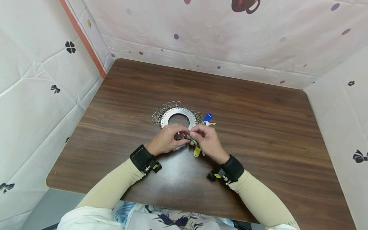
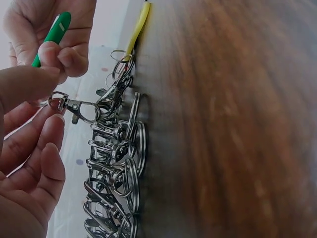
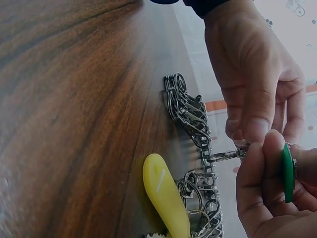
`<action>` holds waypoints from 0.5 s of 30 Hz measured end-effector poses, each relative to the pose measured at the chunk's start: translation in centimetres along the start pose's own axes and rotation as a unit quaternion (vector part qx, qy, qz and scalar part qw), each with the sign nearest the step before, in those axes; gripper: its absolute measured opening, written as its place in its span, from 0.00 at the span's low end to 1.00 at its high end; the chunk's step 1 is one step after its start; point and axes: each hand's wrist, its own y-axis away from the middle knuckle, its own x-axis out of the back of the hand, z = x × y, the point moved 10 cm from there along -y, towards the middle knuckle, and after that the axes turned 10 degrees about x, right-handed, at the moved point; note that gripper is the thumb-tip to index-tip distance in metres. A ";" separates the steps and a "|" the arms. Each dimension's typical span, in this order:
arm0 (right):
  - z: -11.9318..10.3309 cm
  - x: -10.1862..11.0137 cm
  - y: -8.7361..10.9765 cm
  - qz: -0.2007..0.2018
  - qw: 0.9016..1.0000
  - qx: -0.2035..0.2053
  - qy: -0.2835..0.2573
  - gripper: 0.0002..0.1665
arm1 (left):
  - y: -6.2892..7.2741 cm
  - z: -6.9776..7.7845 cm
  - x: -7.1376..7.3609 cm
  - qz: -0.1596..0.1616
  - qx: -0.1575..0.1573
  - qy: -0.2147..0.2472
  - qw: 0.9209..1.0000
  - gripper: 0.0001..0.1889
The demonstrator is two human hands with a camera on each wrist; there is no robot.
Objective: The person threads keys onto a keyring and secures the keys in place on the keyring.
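Note:
A silver ring-shaped plate lies on the table, snap hooks with split rings hanging round its edge. At its near side, my left hand pinches the swivel end of one snap hook, whose hook end is on the plate's edge. Close beside it, my right hand holds a green key tag with its fingers curled. The fingertips of both hands meet at the ring end of that hook, and the exact join is hidden. A yellow key tag hangs from the plate near my right hand.
A blue key tag and a key lie at the plate's right side. Brown wood-grain table surrounds the plate. Patterned white cloth walls stand behind and at both sides.

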 end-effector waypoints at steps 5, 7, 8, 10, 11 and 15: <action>0.1 0.0 0.0 0.003 1.000 -0.005 -0.005 0.05 | -0.1 0.0 0.0 -0.004 0.005 0.000 1.000 0.14; 0.1 0.0 0.0 0.003 1.000 -0.005 -0.001 0.05 | -0.1 0.0 0.0 -0.002 0.004 -0.001 1.000 0.13; 0.0 0.0 0.0 0.003 1.000 -0.005 0.001 0.05 | -0.1 0.0 0.0 0.000 0.002 -0.002 1.000 0.13; 0.0 0.0 -0.1 0.003 1.000 -0.004 0.003 0.05 | -0.1 0.1 0.0 0.003 -0.002 -0.003 1.000 0.12; 0.1 0.0 -0.1 0.002 1.000 -0.003 0.005 0.05 | -0.1 0.1 0.0 0.005 -0.004 -0.005 1.000 0.13; 0.1 0.1 0.0 0.001 1.000 0.002 0.010 0.05 | -0.1 0.2 0.1 0.009 -0.010 -0.004 1.000 0.13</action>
